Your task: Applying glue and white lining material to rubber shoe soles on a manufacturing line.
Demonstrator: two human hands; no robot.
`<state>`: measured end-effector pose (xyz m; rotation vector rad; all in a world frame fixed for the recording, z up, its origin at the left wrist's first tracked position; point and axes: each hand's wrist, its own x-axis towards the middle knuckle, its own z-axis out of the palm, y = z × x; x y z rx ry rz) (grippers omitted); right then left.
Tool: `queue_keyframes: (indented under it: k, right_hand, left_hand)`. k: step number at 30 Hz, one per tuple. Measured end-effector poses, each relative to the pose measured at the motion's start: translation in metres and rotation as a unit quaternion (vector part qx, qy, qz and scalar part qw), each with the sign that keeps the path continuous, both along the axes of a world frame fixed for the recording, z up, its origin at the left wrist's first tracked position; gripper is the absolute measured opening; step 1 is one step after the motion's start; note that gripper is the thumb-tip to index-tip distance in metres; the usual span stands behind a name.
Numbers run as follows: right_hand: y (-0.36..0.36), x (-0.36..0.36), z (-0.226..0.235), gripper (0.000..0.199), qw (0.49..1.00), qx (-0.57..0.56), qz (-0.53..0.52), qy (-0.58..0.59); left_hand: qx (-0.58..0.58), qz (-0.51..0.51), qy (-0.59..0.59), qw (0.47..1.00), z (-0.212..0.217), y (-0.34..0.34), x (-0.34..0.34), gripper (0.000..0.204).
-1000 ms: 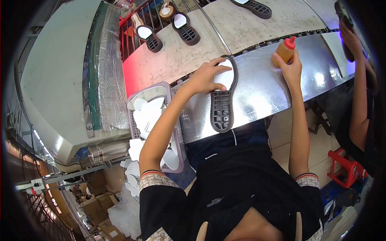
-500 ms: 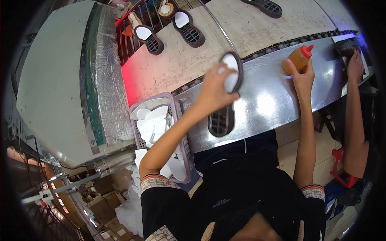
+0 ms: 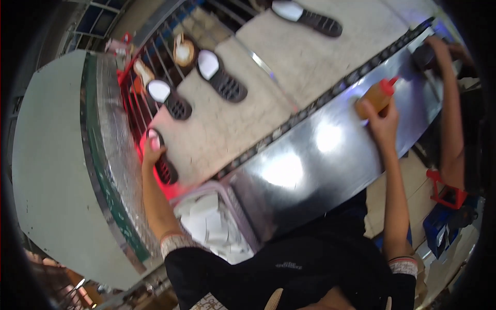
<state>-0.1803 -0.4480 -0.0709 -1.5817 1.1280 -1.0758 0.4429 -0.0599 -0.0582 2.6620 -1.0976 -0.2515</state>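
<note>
At the left end of the pale belt, my left hand grips a dark shoe sole by its end with the white pad. The sole's grid-patterned part rests over the belt's edge in red light. My right hand is wrapped around a squeeze bottle of amber liquid with a red cap, held tilted above the metal table. Farther up the belt lie two similar soles, one nearer my left hand and another beside it, each with a white pad at one end.
A pale purple basket of white pads stands beside the table, under my left arm. Another sole lies on the belt. At the right, a co-worker's hand holds a dark object. A large pale-green machine housing borders the left.
My left hand has carried a sole from above the metal table leftward to the belt's end. The view has turned, and my right hand still holds the bottle.
</note>
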Motion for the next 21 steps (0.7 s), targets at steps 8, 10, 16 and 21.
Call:
queue_keyframes:
  k: [8,10,16,21]
  right_hand:
    - [0.015,-0.024,-0.015,0.052,0.987,-0.146,-0.030,0.065]
    - [0.020,-0.015,-0.002,0.053,0.990,-0.114,-0.017,0.085]
    - [-0.003,-0.022,-0.003,0.054,0.980,-0.160,-0.008,0.120]
    - [0.006,0.006,0.003,0.061,0.923,-0.236,0.056,0.299]
  left_hand:
    - [0.167,0.106,-0.179,0.964,-0.002,-0.125,-0.124,0.059]
    - [0.078,-0.029,-0.106,0.991,0.045,-0.146,-0.148,0.044]
    - [-0.325,-0.247,-0.064,0.911,0.150,-0.278,-0.287,0.025]
    - [-0.473,-0.099,0.273,0.832,0.035,-0.324,-0.382,0.040]
